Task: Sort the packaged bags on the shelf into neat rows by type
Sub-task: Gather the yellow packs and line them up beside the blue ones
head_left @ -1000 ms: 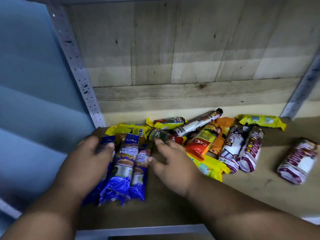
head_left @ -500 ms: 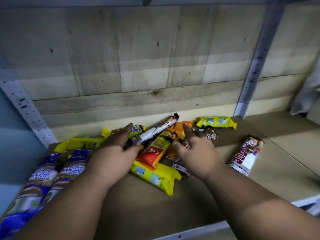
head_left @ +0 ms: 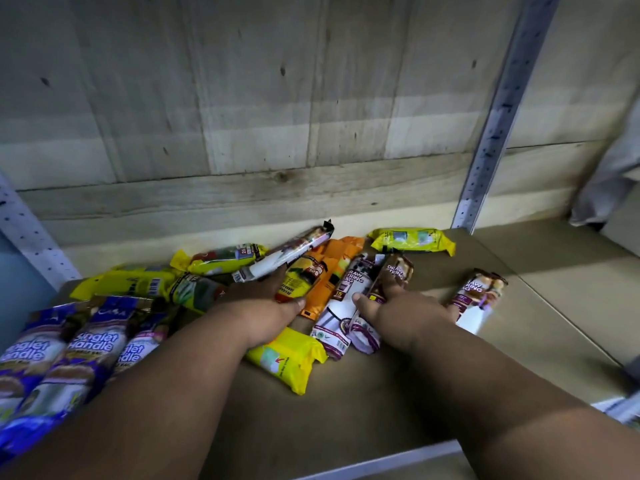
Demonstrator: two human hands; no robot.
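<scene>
A heap of packaged bags lies at the back of the shelf board. Three blue "Singlet Handle" packs lie side by side at the left. Yellow packs are scattered; one is at the back. My left hand rests flat on a red-yellow pack, beside an orange pack. My right hand lies spread on maroon-white "Draw String Bag" packs. Its thumb and forefinger flank one pack; an outer finger touches the separate one.
A wooden plank wall closes the back. Perforated metal posts stand at the left and right. A metal lip edges the front. Bare board extends to the right, with grey cloth at the far right.
The view has swung right, away from the blue packs. Both hands left the blue packs, reached into the middle heap and now lie on packs there.
</scene>
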